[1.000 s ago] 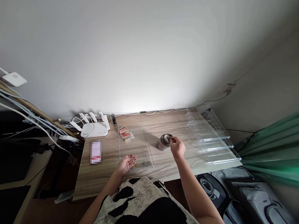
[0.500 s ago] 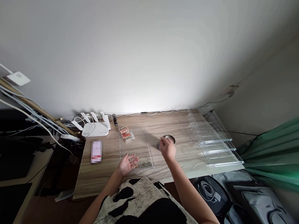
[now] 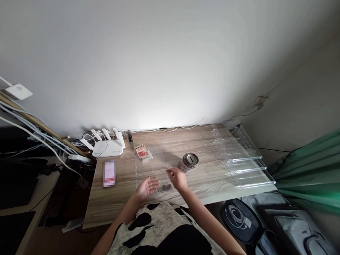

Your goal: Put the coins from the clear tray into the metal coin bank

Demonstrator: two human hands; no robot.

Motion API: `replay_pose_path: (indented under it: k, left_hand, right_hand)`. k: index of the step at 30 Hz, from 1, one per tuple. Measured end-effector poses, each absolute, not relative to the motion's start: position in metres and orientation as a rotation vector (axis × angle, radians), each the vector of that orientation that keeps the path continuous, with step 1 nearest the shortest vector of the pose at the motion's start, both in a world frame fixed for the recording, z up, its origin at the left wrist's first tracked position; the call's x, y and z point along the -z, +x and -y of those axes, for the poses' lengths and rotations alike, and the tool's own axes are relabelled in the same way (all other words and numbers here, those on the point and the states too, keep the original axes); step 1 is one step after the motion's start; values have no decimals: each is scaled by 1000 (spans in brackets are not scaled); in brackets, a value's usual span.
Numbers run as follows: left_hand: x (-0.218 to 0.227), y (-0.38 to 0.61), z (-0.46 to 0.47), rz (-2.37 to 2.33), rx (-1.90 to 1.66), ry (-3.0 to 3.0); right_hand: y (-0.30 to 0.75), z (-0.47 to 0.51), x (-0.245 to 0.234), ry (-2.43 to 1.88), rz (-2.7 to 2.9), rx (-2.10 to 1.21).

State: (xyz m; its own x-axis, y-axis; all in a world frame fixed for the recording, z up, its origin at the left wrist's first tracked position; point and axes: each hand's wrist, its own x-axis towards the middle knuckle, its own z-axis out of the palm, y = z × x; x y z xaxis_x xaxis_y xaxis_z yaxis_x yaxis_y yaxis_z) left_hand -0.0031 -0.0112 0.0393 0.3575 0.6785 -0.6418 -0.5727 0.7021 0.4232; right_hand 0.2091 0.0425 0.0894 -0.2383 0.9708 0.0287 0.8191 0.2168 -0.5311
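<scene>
My left hand (image 3: 146,188) lies palm up near the table's front edge, fingers stretched out; I cannot make out a coin on it. Several coins (image 3: 166,187) rest just right of its fingertips, at the near end of a clear plastic tray (image 3: 154,170). Over the tray's right edge hovers my right hand (image 3: 177,178), its fingers curled together; anything inside them is hidden. Just behind it stands a round coin tin (image 3: 191,159) with a slot in its lid, apart from the hand. Reddish banknotes (image 3: 142,152) lie at the tray's far left.
A white router (image 3: 108,148) with upright antennas stands at the back left, near a small dark bottle (image 3: 129,137). A blurred pink-screened phone (image 3: 109,173) lies in front of it. Overlapping clear plastic trays (image 3: 242,157) cover the table's right end. Cables run along the wall.
My right hand has come off the tin's lid and moved left and nearer, uncovering the slot. A coin seen on my left fingers earlier no longer shows. The left hand has barely shifted.
</scene>
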Motion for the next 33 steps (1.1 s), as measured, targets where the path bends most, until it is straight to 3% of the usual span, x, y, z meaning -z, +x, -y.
replay_pose_path:
  k: [5,13,17,22,25,33]
  left_hand:
    - [-34,-10,10,-1164,-818,216]
    - [-26,-5,8,-1325,-842,294]
    - [-19,-11,6,-1507,-743,588]
    - [-11,-4,6,-1583,-539,1193]
    - [-12,-2,5,-1639,-385,1564]
    - [-24,-30,7,-1840,-783,1397]
  right_hand:
    - [282,-85,-108,-2077,1610,-139]
    - [291,-107,-115,-2393,1676,-270]
    - [258,-90,-109,-2079,1843,-237]
    - [189,-49,-57,-1686,2571,-946]
    - [159,-34,-25,-1650,2711,-1059]
    - [124,-43,-8,-1321,3014,-997]
